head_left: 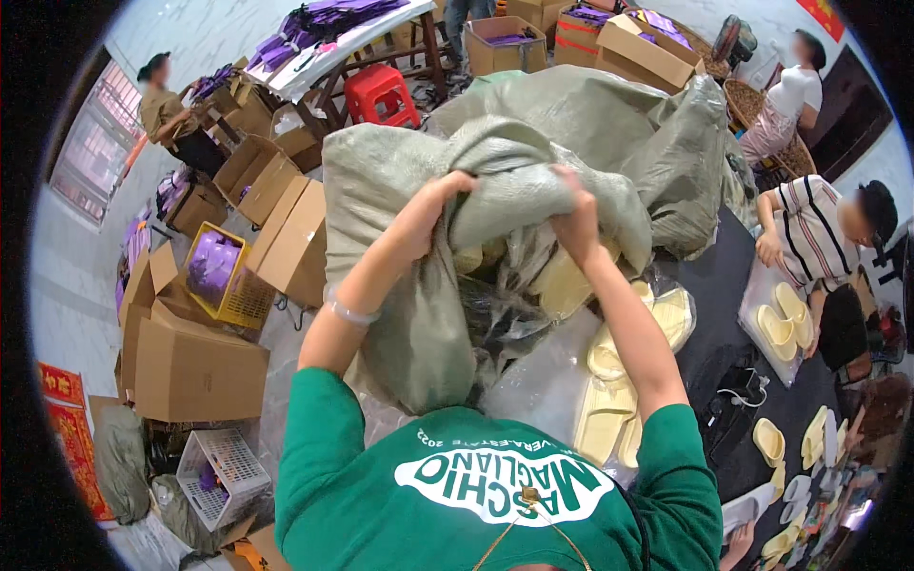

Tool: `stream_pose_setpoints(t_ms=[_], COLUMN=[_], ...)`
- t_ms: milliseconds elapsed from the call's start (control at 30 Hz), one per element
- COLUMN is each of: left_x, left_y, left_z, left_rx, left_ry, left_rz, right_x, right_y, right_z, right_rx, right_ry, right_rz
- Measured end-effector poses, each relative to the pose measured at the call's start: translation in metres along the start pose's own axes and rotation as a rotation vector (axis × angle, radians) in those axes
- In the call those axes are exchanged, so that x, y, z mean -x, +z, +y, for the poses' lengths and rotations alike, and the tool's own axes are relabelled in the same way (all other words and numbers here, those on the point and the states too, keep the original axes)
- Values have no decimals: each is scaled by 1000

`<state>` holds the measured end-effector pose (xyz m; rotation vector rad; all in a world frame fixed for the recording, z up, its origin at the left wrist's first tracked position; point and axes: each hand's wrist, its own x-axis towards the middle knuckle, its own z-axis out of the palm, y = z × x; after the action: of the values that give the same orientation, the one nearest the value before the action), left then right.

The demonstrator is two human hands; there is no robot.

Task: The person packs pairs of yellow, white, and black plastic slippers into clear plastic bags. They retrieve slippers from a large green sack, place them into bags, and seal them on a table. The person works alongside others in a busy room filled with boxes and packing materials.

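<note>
Stretches at three o'clock as a black tabletop (716, 285); bears a clear bag (779, 366) of cream slippers (792, 303), and toward four a white cable (747, 397) and loose slippers (768, 441). At eleven, runs as a white table (357, 49) under purple pieces (319, 24).

Workshop with sack (409, 324), boxes (202, 366), slippers (606, 419)

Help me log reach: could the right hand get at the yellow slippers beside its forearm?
Probably yes, after letting go: the right hand grips the sack. The slippers lie nearby, though plastic around them could hinder.
</note>
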<state>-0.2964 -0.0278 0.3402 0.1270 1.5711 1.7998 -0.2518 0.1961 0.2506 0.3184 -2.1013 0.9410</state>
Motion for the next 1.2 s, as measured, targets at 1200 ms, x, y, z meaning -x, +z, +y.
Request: stream_pose_setpoints(t_ms=[1200], left_x=[-67], left_y=[-121], left_z=[13], left_rx=[807], left_ry=[172], left_rz=[-343], right_x=[-86], right_y=[-30], right_z=[23], right_rx=[393], right_ry=[-83], right_rz=[99])
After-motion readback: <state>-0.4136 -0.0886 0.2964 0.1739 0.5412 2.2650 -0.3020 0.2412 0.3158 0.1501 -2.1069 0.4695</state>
